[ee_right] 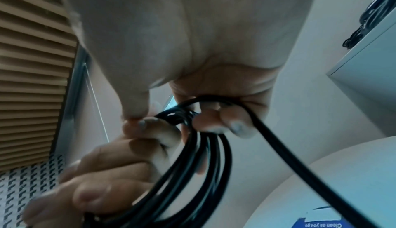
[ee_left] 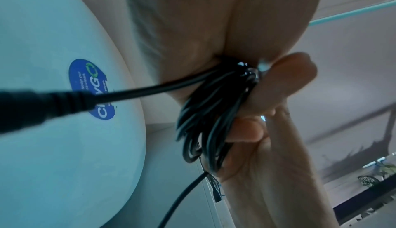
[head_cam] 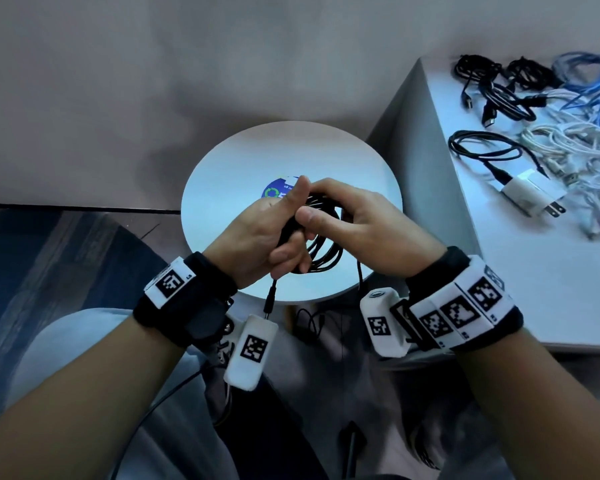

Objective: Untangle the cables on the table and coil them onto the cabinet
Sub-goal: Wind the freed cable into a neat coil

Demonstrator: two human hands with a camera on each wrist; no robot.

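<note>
Both my hands hold the black cable coil (head_cam: pixel 321 242) above the round bench (head_cam: pixel 222 188): left grip (head_cam: pixel 264 233) curled round its loops, right grip (head_cam: pixel 354 220) pinching the far side. If either slackens, I reckon the loops spring apart, plug end (head_cam: pixel 270 299) dangling.

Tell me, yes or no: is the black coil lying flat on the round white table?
No; in the head view both the left hand and right hand grip the black coil above the round white table.

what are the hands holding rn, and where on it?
Both hold one coiled black cable. Left hand grips the gathered loops on the coil's left side; right hand pinches the loops at the top. The plug end dangles free.
</note>
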